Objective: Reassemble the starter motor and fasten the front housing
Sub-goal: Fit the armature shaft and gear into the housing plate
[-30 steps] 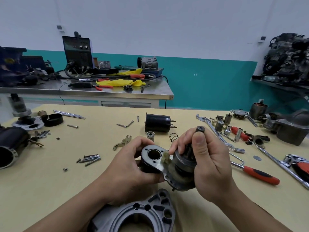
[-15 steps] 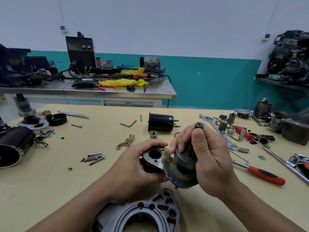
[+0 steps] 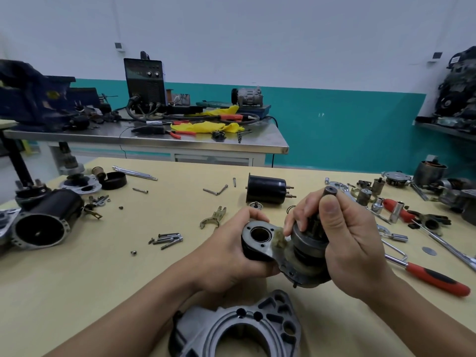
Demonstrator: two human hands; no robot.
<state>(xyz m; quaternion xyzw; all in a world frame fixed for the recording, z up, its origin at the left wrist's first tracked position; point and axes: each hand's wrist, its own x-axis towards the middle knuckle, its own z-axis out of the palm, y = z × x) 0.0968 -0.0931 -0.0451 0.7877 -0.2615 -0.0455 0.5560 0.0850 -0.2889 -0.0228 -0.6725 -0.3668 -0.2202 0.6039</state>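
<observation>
Head view: L hand (image 3: 226, 256), fingers (image 3: 253, 215) curled round black end of starter assy (image 3: 268, 249), held above table (image 3: 103, 279) centre. R hand (image 3: 353, 243) fingers wrap drive gear (image 3: 307, 242) on assy's right. Front housing (image 3: 239, 328) lies on table at near edge, below hands. Loose screws (image 3: 167, 238) to left.

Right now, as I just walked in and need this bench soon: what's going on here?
A person is working over the tan wooden table. The left hand grips the black-and-grey metal starter motor assembly by its black cylinder end, while the right hand grips the dark steel drive pinion at its other end. The grey cast-aluminium front housing lies on the table near the person, not yet fitted. Loose silver bolts lie apart to the left.
</observation>
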